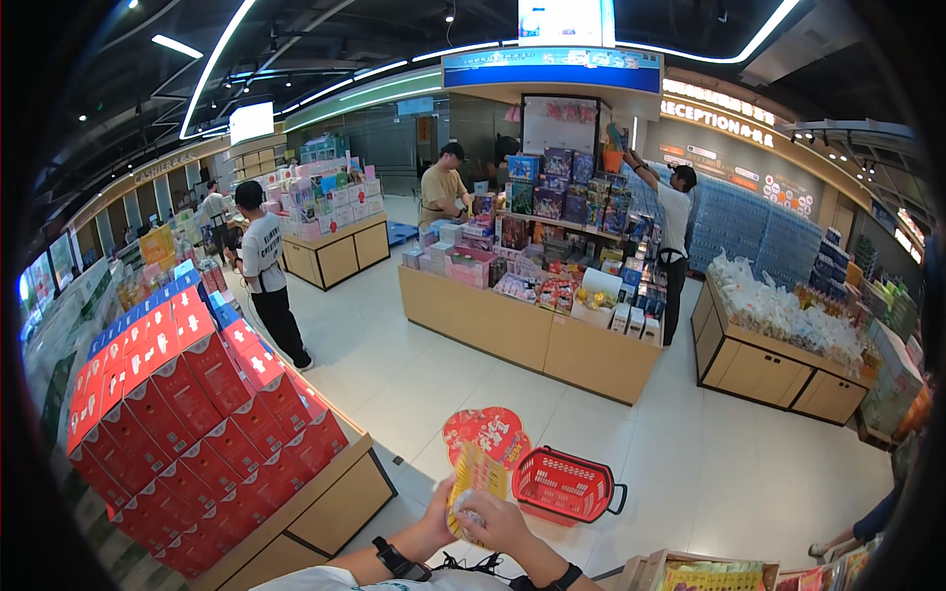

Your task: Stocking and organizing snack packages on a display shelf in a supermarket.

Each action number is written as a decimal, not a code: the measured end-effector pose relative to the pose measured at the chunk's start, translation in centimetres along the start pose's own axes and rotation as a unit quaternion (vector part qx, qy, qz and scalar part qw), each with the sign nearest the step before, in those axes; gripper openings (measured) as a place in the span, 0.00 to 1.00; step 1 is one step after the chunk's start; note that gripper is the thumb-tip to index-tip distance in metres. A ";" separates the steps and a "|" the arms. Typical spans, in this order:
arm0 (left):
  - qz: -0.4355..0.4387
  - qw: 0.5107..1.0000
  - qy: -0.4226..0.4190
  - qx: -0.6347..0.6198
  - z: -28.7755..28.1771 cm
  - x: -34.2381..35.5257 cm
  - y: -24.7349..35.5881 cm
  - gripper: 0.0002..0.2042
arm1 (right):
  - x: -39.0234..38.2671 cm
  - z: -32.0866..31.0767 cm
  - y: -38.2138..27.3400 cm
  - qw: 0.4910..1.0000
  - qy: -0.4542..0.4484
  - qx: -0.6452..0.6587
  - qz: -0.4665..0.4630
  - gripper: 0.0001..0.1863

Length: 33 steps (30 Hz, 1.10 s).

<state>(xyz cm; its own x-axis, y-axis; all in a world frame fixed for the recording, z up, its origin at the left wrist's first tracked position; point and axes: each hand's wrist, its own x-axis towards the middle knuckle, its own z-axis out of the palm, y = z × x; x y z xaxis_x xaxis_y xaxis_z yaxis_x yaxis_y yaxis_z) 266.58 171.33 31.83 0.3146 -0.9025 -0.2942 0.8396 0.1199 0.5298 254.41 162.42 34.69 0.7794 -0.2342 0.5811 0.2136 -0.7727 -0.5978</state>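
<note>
Low in the middle of the head view, a yellow-and-white snack package [485, 475] is held up between my two hands. My left hand [437, 517] is closed round its left side and lower edge. Across the lower front lies my right hand [498, 522], its fingers bent against the wrapper. Just beyond the right hand, a red plastic shopping basket [563, 454] with a black handle stands on the floor. The bottom of the basket shows no goods that I can make out.
Stacked red boxes [187, 433] fill a wooden display at left. Ahead is a display counter [522, 335] with boxed goods, where two people stand. Bagged goods [778, 310] top another counter at right. A person [264, 261] stands at left. Packets [714, 574] sit in a crate nearby.
</note>
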 end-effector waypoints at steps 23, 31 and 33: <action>0.104 0.991 0.049 0.070 -4.5 0.1 1.2 0.31 | 0.6 0.8 -0.9 0.994 -0.038 0.073 -0.079 0.11; 0.073 0.988 0.039 0.128 -0.1 1.9 -1.7 0.29 | -1.0 -1.5 -0.4 0.997 0.015 -0.022 -0.069 0.12; 0.037 0.996 0.002 0.080 -3.0 3.5 -1.7 0.29 | -1.3 -1.5 -0.8 0.999 0.029 -0.018 -0.031 0.12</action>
<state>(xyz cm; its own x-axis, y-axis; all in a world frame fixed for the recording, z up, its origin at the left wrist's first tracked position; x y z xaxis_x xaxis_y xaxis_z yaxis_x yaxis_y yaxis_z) 267.54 169.16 27.51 0.3747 -0.8922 -0.2523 0.7330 0.1184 0.6699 252.34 162.52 35.23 0.7301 -0.2176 0.6478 0.2385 -0.8073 -0.5399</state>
